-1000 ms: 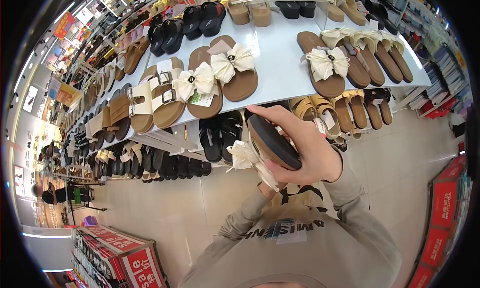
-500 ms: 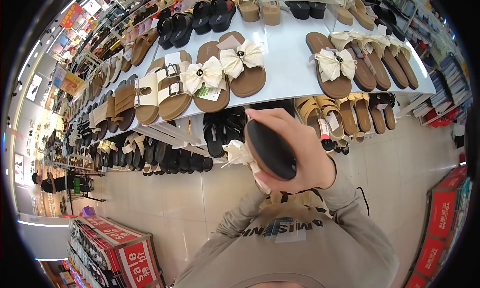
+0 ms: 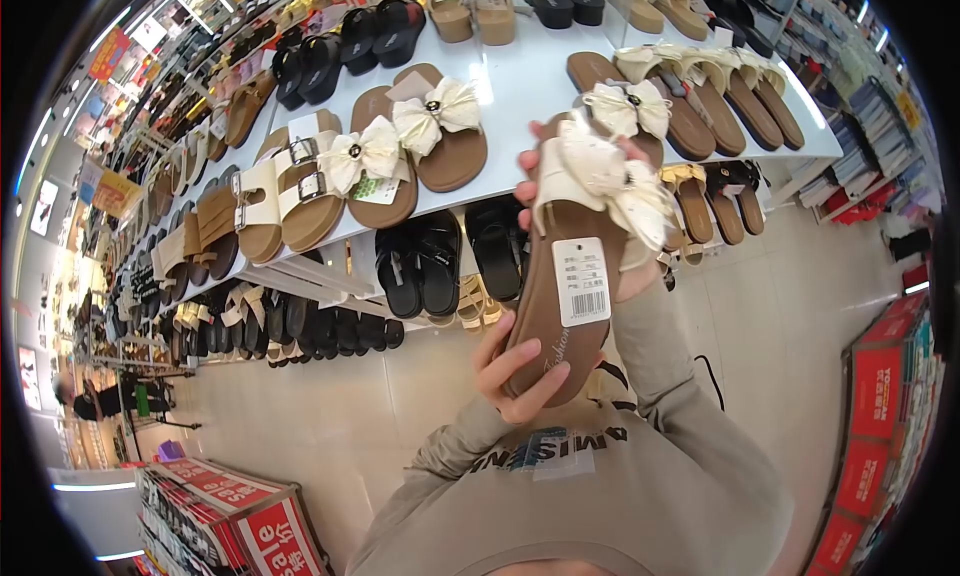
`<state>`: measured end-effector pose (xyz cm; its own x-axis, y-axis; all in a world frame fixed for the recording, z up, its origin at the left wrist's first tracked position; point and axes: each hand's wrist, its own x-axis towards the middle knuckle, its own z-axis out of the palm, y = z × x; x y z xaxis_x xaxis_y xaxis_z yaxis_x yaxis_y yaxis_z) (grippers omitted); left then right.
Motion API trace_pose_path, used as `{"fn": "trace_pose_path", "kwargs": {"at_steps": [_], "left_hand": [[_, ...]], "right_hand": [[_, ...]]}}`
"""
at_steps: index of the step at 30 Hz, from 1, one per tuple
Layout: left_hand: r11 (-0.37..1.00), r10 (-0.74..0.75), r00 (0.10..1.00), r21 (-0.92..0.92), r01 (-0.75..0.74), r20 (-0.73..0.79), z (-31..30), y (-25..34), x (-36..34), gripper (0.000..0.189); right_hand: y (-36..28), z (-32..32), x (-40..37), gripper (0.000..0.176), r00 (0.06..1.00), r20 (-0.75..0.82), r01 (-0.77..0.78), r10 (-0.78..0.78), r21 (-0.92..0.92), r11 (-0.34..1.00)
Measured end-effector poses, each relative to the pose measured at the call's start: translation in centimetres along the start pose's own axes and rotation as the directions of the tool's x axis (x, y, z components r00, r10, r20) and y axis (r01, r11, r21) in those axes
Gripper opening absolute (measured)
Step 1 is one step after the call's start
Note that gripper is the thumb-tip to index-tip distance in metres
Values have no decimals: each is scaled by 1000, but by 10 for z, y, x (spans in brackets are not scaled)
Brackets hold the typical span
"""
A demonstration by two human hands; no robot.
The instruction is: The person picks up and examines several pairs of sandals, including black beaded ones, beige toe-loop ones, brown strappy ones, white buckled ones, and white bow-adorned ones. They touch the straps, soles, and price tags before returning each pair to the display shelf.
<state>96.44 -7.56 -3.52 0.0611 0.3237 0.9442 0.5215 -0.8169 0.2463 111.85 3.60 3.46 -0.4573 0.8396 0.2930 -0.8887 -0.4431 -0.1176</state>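
A brown slide sandal (image 3: 545, 286) with a cream bow (image 3: 600, 171) is held up in front of me, insole toward the camera and heel end nearest my body. A white price tag with a barcode (image 3: 582, 281) hangs over the insole. Around the heel end, the fingers and thumb of my left hand (image 3: 520, 371) are closed. My right hand (image 3: 640, 276) grips the front part from behind, its fingertips showing along the left edge. The sandal hides most of the right palm.
Ahead stands a white display table (image 3: 540, 106) carrying rows of sandals, including matching bow slides (image 3: 440, 126). Black slides (image 3: 418, 266) sit on the shelf below. Red sale bins stand at lower left (image 3: 270, 526) and right (image 3: 865, 456). A person (image 3: 100, 401) is far left.
The sandal has turned from its black sole side to show the insole and tag. My left hand has come into view on the heel end. The view has shifted slightly right.
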Motion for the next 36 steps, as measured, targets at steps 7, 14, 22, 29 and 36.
{"fn": "trace_pose_path", "kwargs": {"at_steps": [7, 14, 22, 29, 36], "left_hand": [[999, 41, 998, 29, -40, -41, 2, 6, 2, 68], [999, 22, 999, 29, -21, -44, 0, 7, 3, 70], [996, -60, 998, -63, 61, 30, -6, -2, 4, 71], [833, -333, 942, -479, 276, -36, 6, -33, 7, 89], [455, -655, 720, -641, 618, 230, 32, -58, 48, 59]], "right_hand": [[3, 0, 3, 73, 998, -17, -61, 62, 55, 997], [-1, -1, 3, 74, 998, -34, -59, 59, -23, 998], [-2, 0, 0, 67, 984, -164, 45, -68, -138, 989], [-9, -8, -35, 62, 863, -274, 253, -424, -491, 834], [4, -42, -107, 83, 696, -33, 284, -717, -905, 318]]}}
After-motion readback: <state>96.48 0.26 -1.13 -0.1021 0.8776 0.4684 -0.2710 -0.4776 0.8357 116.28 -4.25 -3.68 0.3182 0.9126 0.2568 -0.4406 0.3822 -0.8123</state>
